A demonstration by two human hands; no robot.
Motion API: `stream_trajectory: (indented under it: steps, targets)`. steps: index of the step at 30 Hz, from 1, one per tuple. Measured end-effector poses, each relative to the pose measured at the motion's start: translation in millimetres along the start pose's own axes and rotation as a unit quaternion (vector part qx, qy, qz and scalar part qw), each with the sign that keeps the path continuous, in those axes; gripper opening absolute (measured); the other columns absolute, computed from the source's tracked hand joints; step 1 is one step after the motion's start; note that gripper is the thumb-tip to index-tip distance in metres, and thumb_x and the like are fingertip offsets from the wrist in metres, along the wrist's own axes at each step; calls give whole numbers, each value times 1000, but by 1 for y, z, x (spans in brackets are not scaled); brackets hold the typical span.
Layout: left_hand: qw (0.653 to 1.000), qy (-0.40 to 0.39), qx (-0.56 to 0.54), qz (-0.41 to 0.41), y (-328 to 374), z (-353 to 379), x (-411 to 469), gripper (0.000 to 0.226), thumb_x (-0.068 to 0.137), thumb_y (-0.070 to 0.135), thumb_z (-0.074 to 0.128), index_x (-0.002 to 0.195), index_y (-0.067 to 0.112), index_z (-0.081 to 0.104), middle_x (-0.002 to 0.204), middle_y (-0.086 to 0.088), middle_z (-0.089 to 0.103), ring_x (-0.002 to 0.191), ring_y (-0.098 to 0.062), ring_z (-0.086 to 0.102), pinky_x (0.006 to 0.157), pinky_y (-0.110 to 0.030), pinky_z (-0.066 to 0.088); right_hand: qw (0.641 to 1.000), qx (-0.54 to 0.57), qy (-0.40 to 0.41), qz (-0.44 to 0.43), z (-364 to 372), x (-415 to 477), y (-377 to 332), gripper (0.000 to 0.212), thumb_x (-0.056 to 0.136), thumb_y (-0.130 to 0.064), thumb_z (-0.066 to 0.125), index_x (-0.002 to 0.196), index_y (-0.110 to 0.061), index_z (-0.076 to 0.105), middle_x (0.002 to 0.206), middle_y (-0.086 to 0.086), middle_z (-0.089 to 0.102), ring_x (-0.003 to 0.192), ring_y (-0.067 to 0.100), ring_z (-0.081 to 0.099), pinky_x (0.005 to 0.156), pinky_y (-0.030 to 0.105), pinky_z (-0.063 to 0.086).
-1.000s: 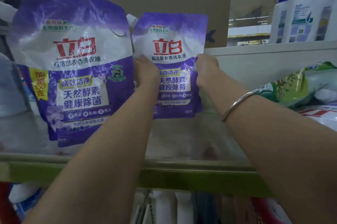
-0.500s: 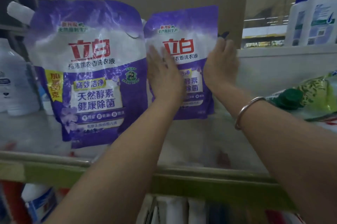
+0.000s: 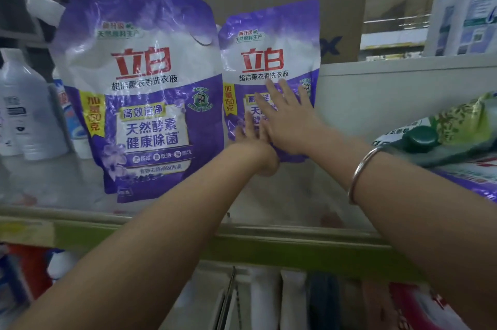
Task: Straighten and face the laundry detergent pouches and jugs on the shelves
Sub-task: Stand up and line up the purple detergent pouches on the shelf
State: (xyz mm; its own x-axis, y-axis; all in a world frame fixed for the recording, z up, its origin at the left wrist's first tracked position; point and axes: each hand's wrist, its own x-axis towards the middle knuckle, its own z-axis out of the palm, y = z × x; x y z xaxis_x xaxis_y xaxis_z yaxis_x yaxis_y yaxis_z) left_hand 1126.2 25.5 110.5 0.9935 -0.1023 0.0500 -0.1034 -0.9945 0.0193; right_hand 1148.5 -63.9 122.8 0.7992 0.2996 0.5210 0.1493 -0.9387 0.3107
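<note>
Both hands are pressing flat on the smaller purple-and-white plastic detergent pouch (image 3: 271, 44), fingers straight, gripping nothing. Right hand (image 3: 289, 122) is lying spread across the label. Left hand (image 3: 252, 138) is touching the lower left part, partly tucked under the right. The pouch is standing upright, label forward, mid-shelf, back from the green front edge of the shelf (image 3: 269, 245). Larger matching purple pouch (image 3: 139, 93) is standing just beside it, toward the left end.

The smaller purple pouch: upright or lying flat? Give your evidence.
Upright: the smaller purple pouch stands with its label facing out, right hand and left hand pressed flat against its front.
</note>
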Motion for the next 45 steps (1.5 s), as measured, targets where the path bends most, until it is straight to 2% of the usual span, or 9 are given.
stream_trajectory:
  steps: [4,7,14,18,21,25,30,39,45]
  targets:
    - [1000,-14,10,11,0,-15,-12,80,98,35,41,147,15,-19,153,-12,-28,144,-35,-10,117,-48,7,999,23,-23,0,-6,2,2,58,101,-38,23,151,-21,-2,158,8,-14,145,29,-13,115,53,0]
    - [995,2,40,88,-9,-33,-43,58,100,28,38,149,10,13,156,-17,13,142,-34,19,111,-38,24,999,34,-39,-6,-9,-2,4,61,100,-40,29,151,-22,0,158,8,-13,145,29,-13,116,53,2]
    - [970,217,-55,99,-71,-53,-131,47,88,37,58,132,20,54,130,-2,59,118,-21,54,95,-28,40,983,167,-74,2,-37,-8,-17,57,91,-41,47,141,-17,35,151,13,24,139,32,22,109,47,26]
    - [949,307,-52,42,-117,-54,-149,42,82,35,66,117,11,65,113,-11,68,105,-28,61,93,-36,43,857,475,-192,-50,-62,-15,-47,52,81,-26,69,128,-20,47,131,-1,54,120,19,50,104,36,40]
    - [951,304,-16,-50,-157,-51,-144,54,73,51,68,105,8,66,103,-13,69,93,-31,62,82,-41,48,831,522,-187,-36,-71,-19,-65,61,73,-34,77,121,-19,42,121,-6,55,113,13,52,94,27,45]
    - [957,247,-15,-153,-185,-43,-134,76,60,66,69,105,6,53,110,-20,62,89,-34,57,75,-39,44,833,537,-135,-5,-69,-24,-72,63,75,-31,77,118,-18,32,87,-15,46,68,0,45,41,2,36]
    - [935,237,-241,-110,-171,-27,-113,89,61,44,82,127,8,34,127,-13,53,109,-31,53,80,-35,40,852,518,-75,16,-72,-28,-80,84,75,-28,77,138,-9,25,138,2,43,125,19,45,82,16,34]
    - [937,228,-262,-28,-111,-29,-98,110,63,45,80,145,7,17,134,-8,49,120,-27,49,85,-28,37,929,349,-103,64,-77,-38,-30,98,69,-48,76,141,-8,22,143,10,40,128,29,43,95,35,41]
    - [945,203,-252,53,-64,-24,-77,106,60,34,86,139,5,21,134,-8,47,124,-25,47,100,-32,38,933,321,-119,114,-73,-56,12,90,65,-41,82,132,-5,33,131,10,50,111,30,55,79,35,49]
